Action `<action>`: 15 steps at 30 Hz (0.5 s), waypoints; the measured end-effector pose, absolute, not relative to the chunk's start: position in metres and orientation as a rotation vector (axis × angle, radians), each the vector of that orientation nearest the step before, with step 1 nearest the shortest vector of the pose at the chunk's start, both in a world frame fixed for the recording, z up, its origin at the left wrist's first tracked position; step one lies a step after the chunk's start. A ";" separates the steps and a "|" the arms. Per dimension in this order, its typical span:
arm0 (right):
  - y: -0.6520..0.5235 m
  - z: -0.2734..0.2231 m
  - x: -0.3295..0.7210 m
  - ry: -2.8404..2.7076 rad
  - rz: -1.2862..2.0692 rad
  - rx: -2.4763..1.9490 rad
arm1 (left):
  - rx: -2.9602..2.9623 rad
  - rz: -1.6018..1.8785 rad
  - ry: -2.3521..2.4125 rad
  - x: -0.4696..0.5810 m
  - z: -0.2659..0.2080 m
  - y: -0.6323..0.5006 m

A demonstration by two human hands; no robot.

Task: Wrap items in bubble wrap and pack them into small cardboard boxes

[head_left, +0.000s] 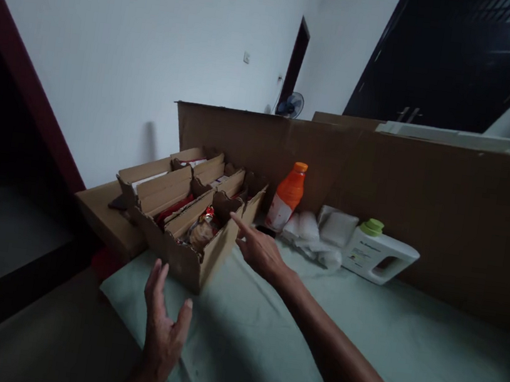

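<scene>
A brown cardboard box (179,260) with dividers stands tilted at the left end of the cloth-covered table. In its front compartment lies a clear packet with red and gold wrapping (204,230); red and white items show in other compartments. My right hand (258,251) is at the box's right side, fingers stretched toward its edge, holding nothing; whether a fingertip touches the cardboard I cannot tell. In front of the box, my left hand (163,323) is raised with thumb and fingers spread, apart from the box and with nothing in it.
Right of the box stand an orange bottle (289,192), several white wrapped packets (309,230) and a white jug with a green cap (376,255). A long cardboard panel (426,190) runs behind them. The pale green cloth (311,332) ends at the left, above the floor.
</scene>
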State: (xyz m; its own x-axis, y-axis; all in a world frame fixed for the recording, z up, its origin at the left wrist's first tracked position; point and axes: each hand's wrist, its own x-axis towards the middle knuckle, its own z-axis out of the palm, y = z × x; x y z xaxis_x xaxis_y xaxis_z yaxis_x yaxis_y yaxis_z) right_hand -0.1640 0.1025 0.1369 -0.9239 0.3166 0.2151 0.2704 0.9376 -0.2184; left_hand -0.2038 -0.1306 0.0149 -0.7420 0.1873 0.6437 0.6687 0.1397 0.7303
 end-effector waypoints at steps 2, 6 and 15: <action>0.095 0.155 -0.191 -2.949 0.133 -0.449 | -0.731 -1.765 -2.077 -0.210 0.006 -0.139; 0.076 0.173 -0.201 -2.968 0.067 -0.442 | -0.564 -1.974 -2.097 -0.220 -0.009 -0.153; -0.022 0.140 -0.065 -2.431 0.283 0.047 | -0.617 -2.411 -2.137 -0.215 -0.027 -0.173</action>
State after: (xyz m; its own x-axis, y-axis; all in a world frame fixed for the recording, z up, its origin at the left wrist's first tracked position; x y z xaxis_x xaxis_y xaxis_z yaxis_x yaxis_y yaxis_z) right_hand -0.0650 -0.0216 0.1403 -0.7684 0.0403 0.6387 -0.1077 0.9757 -0.1911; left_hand -0.2151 -0.1732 -0.0267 -0.9198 0.3460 0.1848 0.1419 -0.1457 0.9791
